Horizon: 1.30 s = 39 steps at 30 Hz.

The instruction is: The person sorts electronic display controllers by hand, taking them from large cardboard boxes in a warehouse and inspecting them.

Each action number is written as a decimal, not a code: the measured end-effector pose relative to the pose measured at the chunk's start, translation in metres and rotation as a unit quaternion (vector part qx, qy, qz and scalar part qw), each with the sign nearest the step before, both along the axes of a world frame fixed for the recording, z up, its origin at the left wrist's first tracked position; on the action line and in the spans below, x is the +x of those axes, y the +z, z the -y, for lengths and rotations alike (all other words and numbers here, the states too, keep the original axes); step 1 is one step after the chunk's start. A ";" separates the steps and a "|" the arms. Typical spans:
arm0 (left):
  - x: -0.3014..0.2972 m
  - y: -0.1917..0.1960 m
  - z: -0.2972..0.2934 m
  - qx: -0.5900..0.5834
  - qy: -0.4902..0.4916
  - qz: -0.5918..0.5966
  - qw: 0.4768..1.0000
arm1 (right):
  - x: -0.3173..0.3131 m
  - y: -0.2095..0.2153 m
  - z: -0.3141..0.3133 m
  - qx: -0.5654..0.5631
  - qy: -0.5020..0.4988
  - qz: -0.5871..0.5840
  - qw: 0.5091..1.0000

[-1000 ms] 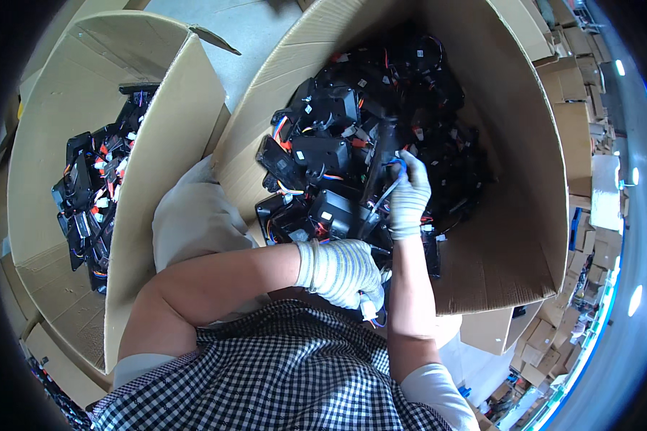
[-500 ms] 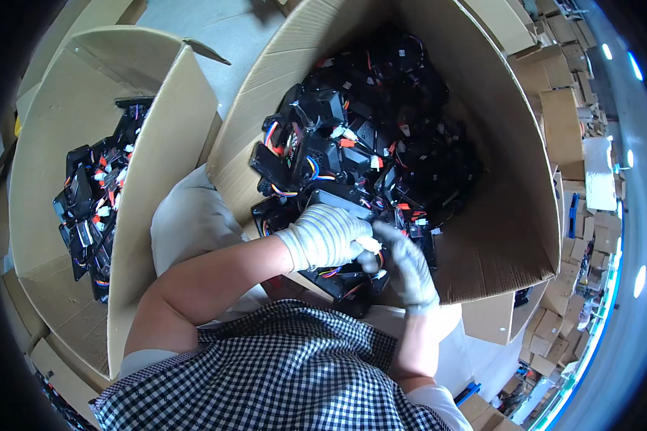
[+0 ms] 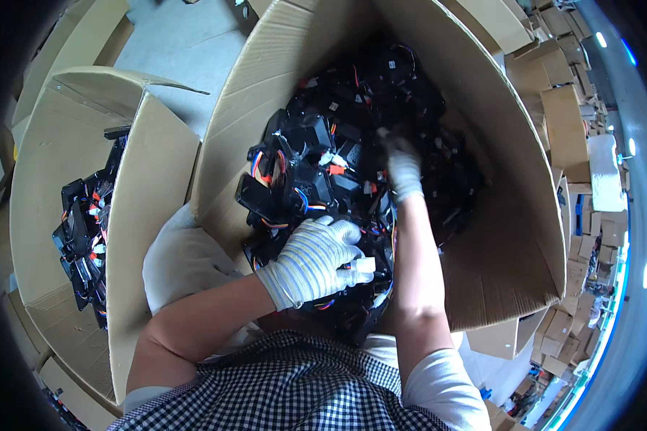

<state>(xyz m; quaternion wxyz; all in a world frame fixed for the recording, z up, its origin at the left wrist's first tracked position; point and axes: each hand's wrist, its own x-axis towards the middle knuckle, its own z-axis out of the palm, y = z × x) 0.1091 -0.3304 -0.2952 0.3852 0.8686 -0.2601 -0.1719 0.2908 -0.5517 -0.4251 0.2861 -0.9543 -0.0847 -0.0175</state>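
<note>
A large cardboard box (image 3: 231,122) holds a heap of black plastic units (image 3: 316,183) with coloured wires and small plugs. At the near side of the heap is my left hand (image 3: 309,260), in a striped knit glove, its fingers closed on a white plug connector (image 3: 364,265). The connector sticks out past the fingertips; whatever it is attached to is hidden. Deeper in the box, over the darker part of the heap, my gloved right hand (image 3: 403,169) reaches forward. Its fingers are smeared by motion and sunk in shadow, so their grip does not show.
To the left stands a second cardboard box (image 3: 154,187) with more wired black units (image 3: 86,237). Its wall rises close beside my knee. The large box's right wall (image 3: 517,215) curves up near my right arm. Stacked cartons (image 3: 564,133) line the far right.
My right hand has moved from beside my left hand, forward and up over the heap. My left hand has shifted slightly left and toward me, still with the white connector.
</note>
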 end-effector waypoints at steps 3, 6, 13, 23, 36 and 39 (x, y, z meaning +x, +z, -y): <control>-0.001 -0.008 0.002 -0.112 0.072 0.094 0.987 | 0.016 -0.034 -0.032 -0.102 -0.030 -0.036 0.994; 0.005 -0.008 -0.002 -0.189 0.088 -0.068 0.976 | -0.013 0.003 -0.041 -0.011 -0.058 -0.128 0.990; 0.021 -0.007 -0.006 -0.197 0.157 0.079 0.964 | -0.142 0.088 -0.044 0.003 -0.013 0.167 0.986; 0.015 -0.016 0.007 -0.328 -0.055 -0.120 0.935 | -0.218 0.103 -0.065 0.134 0.188 -0.094 0.969; 0.005 -0.010 0.013 -0.247 0.015 0.013 0.969 | -0.228 0.182 -0.014 0.417 -0.104 -0.209 0.879; 0.006 -0.012 0.010 -0.117 0.020 0.158 0.980 | -0.219 0.175 -0.020 0.401 -0.101 -0.262 0.872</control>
